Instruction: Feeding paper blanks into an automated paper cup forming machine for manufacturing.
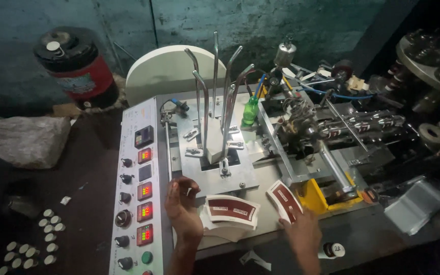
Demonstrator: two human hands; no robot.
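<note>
Stack of fan-shaped red-and-white paper blanks (231,211) lies flat at 6 o'clock; a smaller tilted stack (284,200) sits at 3 o'clock of it.
</note>
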